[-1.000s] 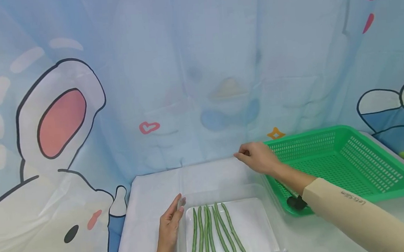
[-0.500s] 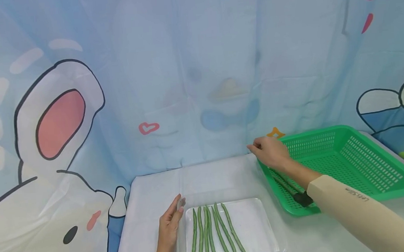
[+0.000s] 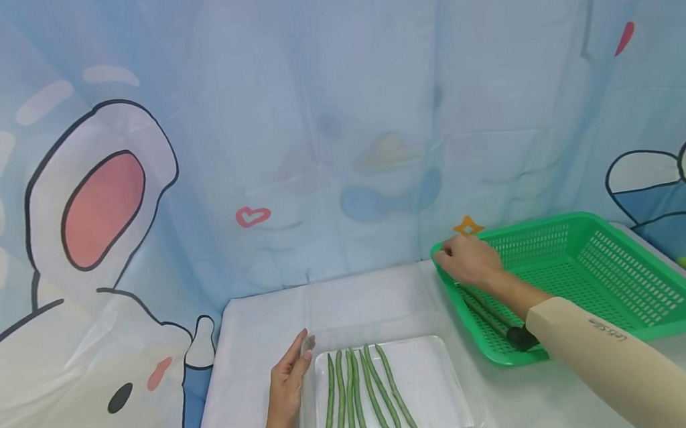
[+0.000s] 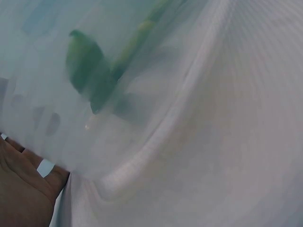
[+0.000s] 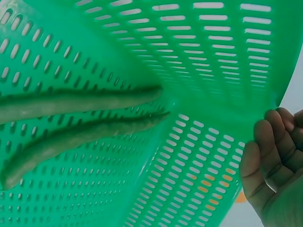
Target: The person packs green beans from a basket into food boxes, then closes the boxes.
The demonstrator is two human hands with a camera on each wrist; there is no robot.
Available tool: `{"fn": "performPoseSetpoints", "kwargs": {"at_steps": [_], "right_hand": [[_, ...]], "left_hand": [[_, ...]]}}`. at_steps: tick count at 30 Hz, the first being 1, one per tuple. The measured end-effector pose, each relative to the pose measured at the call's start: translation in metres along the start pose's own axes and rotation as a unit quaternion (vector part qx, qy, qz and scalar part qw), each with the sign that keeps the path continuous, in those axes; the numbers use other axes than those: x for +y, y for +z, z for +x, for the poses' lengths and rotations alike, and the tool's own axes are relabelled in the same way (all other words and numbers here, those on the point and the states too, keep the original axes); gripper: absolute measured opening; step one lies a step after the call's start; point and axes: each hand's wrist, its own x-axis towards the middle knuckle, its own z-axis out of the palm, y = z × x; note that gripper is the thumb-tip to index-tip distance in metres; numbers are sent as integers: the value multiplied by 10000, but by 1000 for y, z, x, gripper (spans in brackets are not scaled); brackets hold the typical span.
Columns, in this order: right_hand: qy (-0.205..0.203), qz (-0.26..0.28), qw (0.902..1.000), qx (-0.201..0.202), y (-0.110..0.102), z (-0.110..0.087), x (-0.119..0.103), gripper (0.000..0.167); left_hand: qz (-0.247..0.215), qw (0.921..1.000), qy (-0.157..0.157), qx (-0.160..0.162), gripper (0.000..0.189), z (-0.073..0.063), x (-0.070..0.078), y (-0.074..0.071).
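A clear plastic box (image 3: 466, 382) stands on the table, with several green beans (image 3: 356, 401) lying side by side inside it. At its left back corner my left hand (image 3: 285, 383) holds the wall, thumb and fingers on either side. Only part of that palm (image 4: 26, 189) shows in the left wrist view. My right hand (image 3: 470, 261) hovers by the left corner of a green perforated basket (image 3: 684, 323), fingers loosely bent. Nothing is visible between those fingers in the right wrist view. Two beans, an upper bean (image 5: 80, 104) and a lower bean (image 5: 71, 140), lie in the basket there.
A white cloth (image 3: 266, 314) covers the table. Behind it hangs a pale blue printed curtain (image 3: 371, 104), close to the basket's back rim. A small black device (image 3: 520, 338) sits at the right wrist, above the basket.
My right hand has moved to the right, from the gap between box and basket to over the basket's left corner. Left hand, box and its beans have stayed in place.
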Motion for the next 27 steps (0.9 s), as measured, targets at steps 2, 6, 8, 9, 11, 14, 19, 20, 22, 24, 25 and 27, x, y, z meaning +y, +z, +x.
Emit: {"fn": "performPoseSetpoints", "kwargs": {"at_steps": [2,6,8,9,11,14,19,20,22,24,25,27], "right_hand": [[49,-31,10000,-36,0,0,3,42],[161,-140,9996,-206,1,1,11,46],[172,-294,9988,-338,2,1,14,47],[173,-381,9983,-406,2,1,15,47],[101,-587,9967,-549,2,2,17,45],[36,-875,9926,-836,1,1,19,32],[36,-1325,9826,-1305,1,-1,23,16],[62,-1413,9806,-1354,2,-2,23,15],[90,-1580,9770,-1432,2,-3,25,9],[148,-1686,9735,-1537,3,-5,26,5],[191,-1682,9723,-1612,4,-6,28,6],[269,-1618,9706,-1763,6,-6,30,8]], "left_hand": [[-21,10000,-2,-3,50,0,0,0],[-21,10000,-7,-19,50,0,0,0],[-8,10000,3,-23,50,1,0,0],[-6,10000,4,-22,50,1,0,0],[-9,10000,26,-26,50,1,0,-1],[-25,10000,62,-25,50,2,0,-1],[-22,10000,43,-43,49,2,-1,-1],[-36,10000,26,-46,49,2,-2,0],[-66,10000,-14,-51,49,1,-2,0],[-97,9999,-24,-54,49,1,-1,0],[-88,9999,-14,-60,49,1,-1,0],[-80,9999,26,-81,49,1,-1,0]]}}
